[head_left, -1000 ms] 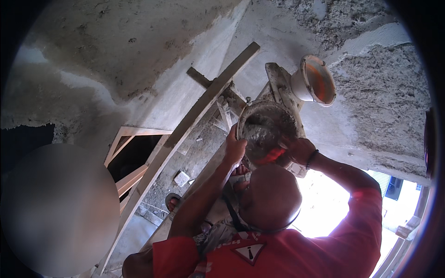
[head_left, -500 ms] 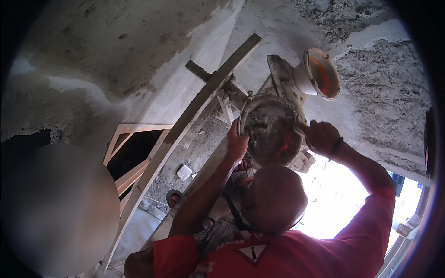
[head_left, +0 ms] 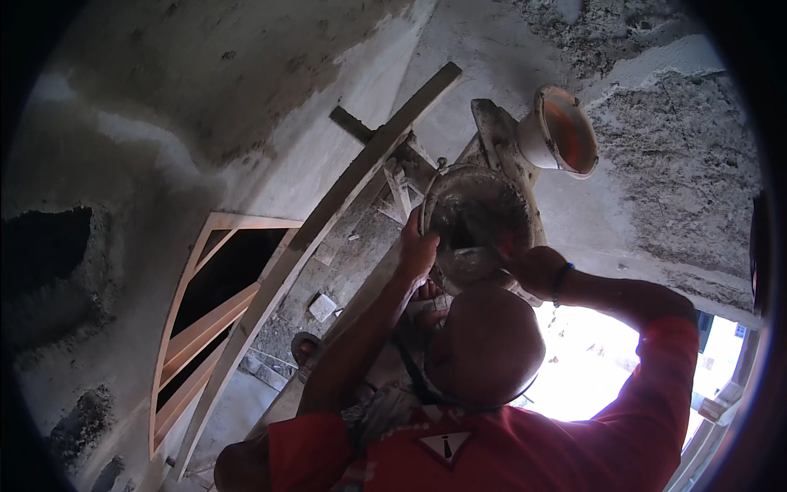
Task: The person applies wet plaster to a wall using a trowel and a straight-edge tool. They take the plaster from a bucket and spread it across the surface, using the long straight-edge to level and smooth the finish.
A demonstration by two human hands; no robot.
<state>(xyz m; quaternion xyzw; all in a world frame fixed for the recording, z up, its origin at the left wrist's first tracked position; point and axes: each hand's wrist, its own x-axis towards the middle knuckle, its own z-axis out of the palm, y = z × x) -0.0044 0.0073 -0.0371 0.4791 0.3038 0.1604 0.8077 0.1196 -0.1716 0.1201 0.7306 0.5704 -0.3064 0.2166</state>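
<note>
Neither my left hand nor my right hand can be made out. Below the middle, a co-worker in a red shirt (head_left: 525, 443) is seen from behind and above, head bent over a mortar-smeared bucket (head_left: 471, 213). The co-worker's left hand (head_left: 418, 250) grips the bucket's left rim. Their right hand (head_left: 537, 271) is at the lower right of the bucket's mouth; whatever it holds is too dark to make out. A white bucket (head_left: 557, 131) with an orange inside lies tilted just beyond, beside dirty boards (head_left: 484, 123).
A long timber (head_left: 352, 189) crosses diagonally over a shorter piece. A pale wooden frame (head_left: 209, 312) borders a dark opening at the left, near a ragged hole (head_left: 45, 254). Rough plastered surfaces (head_left: 656, 180) surround these; a bright opening (head_left: 607, 361) is at lower right.
The co-worker's right hand rose rightward, then came back down and left into the bucket's mouth. The blurred round area at left is gone, showing more of the frame and wall.
</note>
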